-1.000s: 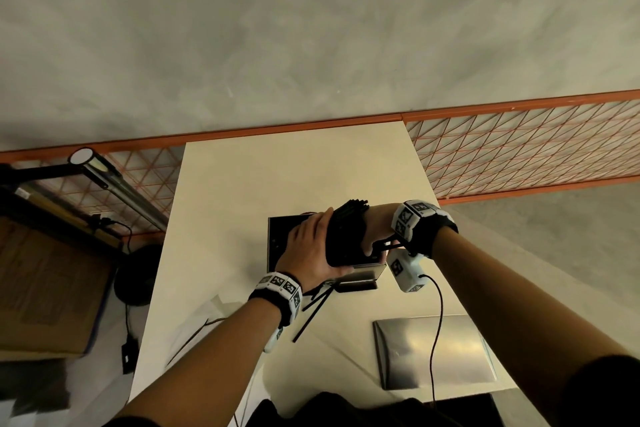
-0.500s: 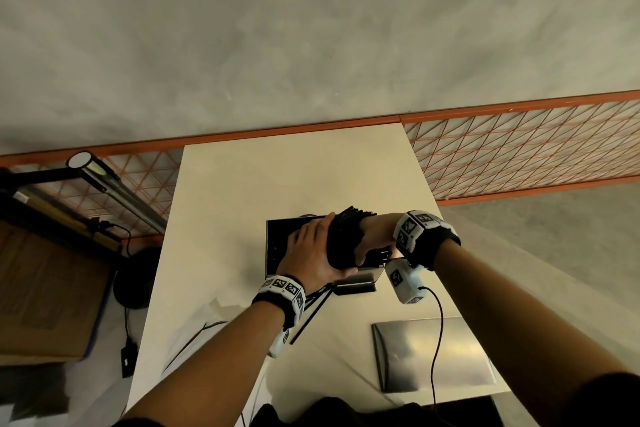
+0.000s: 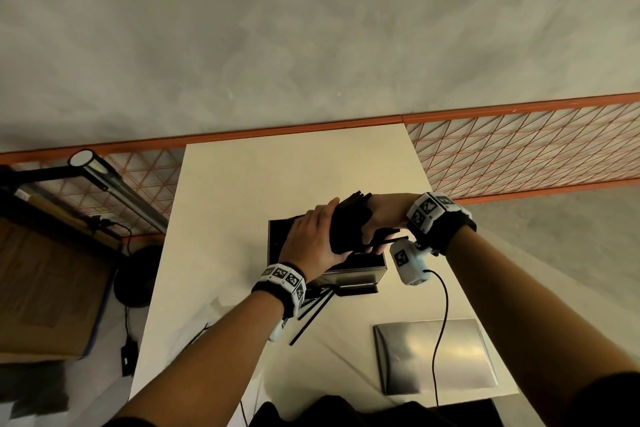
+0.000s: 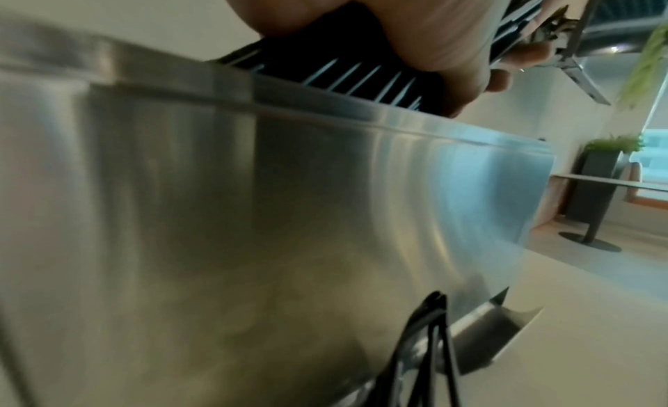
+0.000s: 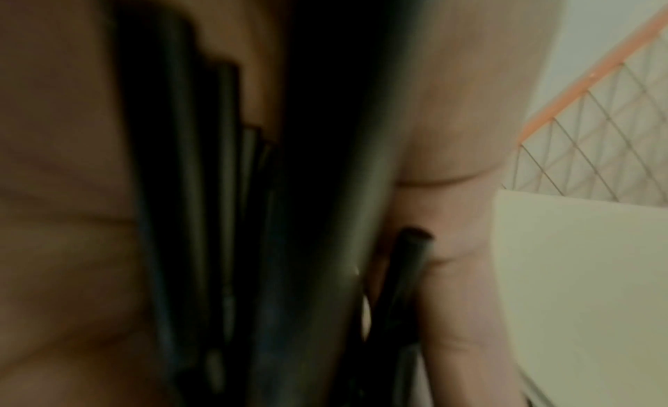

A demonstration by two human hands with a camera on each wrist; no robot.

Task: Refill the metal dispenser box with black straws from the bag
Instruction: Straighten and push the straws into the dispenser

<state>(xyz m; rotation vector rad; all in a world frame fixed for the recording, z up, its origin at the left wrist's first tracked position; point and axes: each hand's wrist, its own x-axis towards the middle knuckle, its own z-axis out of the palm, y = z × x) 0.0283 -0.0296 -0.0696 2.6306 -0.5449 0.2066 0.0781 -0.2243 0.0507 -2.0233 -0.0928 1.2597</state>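
Note:
Both hands hold a thick bundle of black straws [image 3: 348, 229] just above the open top of the metal dispenser box [image 3: 349, 276]. My left hand [image 3: 313, 236] wraps the bundle from the left, my right hand [image 3: 384, 215] from the right. A few straws stick out sideways under the right wrist. In the left wrist view the black straws [image 4: 343, 59] lie in the hand right over the metal dispenser box's rim [image 4: 325, 116]. The right wrist view is filled by blurred black straws [image 5: 216, 213] against the palm. The inside of the box is hidden.
The box's flat metal lid [image 3: 433, 357] lies on the white table [image 3: 294, 177] at the near right. Loose straws [image 3: 311, 315] lie in front of the box by the left wrist. A clear plastic bag [image 3: 207, 319] lies at the near left. An orange mesh fence [image 3: 519, 149] runs behind the table.
Both hands kept their hold on the bundle over the box. The bundle tilted slightly, and the right wrist dipped and then rose a little.

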